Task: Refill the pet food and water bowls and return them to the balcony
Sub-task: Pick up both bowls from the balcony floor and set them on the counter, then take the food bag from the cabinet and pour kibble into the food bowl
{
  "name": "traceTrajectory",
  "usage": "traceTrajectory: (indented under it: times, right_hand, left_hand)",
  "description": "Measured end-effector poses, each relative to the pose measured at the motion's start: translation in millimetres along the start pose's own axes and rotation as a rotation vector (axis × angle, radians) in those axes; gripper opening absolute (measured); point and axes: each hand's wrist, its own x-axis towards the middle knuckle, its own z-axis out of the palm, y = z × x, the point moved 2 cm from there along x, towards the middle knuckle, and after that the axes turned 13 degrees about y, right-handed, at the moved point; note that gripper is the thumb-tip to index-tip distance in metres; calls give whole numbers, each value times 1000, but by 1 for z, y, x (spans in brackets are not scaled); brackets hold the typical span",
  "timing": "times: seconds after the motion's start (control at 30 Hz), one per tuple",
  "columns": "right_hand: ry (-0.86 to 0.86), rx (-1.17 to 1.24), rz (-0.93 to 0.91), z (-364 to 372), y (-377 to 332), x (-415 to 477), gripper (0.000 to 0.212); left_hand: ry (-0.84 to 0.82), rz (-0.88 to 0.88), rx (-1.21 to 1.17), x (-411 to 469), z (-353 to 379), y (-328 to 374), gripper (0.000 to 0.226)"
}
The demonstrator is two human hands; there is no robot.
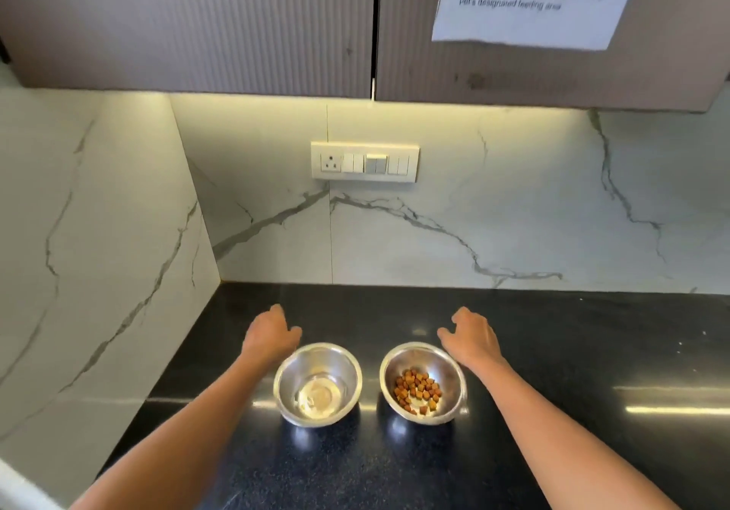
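Two steel bowls stand side by side on the black countertop (pixel 553 351). The left bowl (pixel 294 375) holds a little clear water. Brown kibble pieces lie in the bottom of the right bowl (pixel 444 367). My left hand (pixel 270 332) hovers just behind and left of the water bowl, fingers apart, holding nothing. Just behind and right of the kibble bowl is my right hand (pixel 472 336), also open with spread fingers. Neither hand grips a bowl.
White marbled walls close the counter at the back and on the left. A switch plate (pixel 364 162) sits on the back wall. Grey cabinets (pixel 197 24) hang overhead, with a printed paper sheet (pixel 529 0) taped to the right door.
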Motion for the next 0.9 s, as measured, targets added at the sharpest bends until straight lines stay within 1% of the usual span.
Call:
traceTrajectory:
  times: [0.07,0.1,0.2,0.3,0.37,0.43,0.47,0.5,0.57,0.63,0.73,0.83,0.9]
  right_hand:
    - [107,16,-164,-28,-28,9,41]
    - [171,21,-250,-43,-42,12,39]
    - [433,80,-494,-95,-85,15,36]
    - [695,174,-715,-146,-121,13,35]
    - [818,197,-837,-177,-144,12,37]
    - [911,179,-934,-202,-165,14,40]
    - [948,144,-968,-212,-176,16,45]
    - [974,88,-987,-221,-186,19,51]
    - [995,-54,-969,-232,-207,25,69]
    - [989,-198,-915,-238,-226,31,86]
    - [969,-345,-822,-238,-245,45,103]
    - [965,-419,-710,-242,-258,54,108]
    - [982,-449,-671,-244,-264,55,100]
  left_hand:
    - [130,186,-11,5,-25,29,40]
    - [196,269,-35,6,-39,43,41]
    - [392,522,-120,8,-83,82,47]
    - [626,778,-146,9,-130,115,48]
    - [750,866,-159,8,-161,135,51]
    - [849,892,-131,5,-190,150,59]
    - [871,904,-102,5,-202,156,66]
    - [868,918,-69,6,-212,162,74]
    - [827,933,-1,15,-222,169,86]
    - [782,915,53,26,-224,171,93]
    - [713,906,141,35,-219,170,100]
    - [657,922,217,38,-221,169,99]
    - [635,940,210,39,-224,167,95]
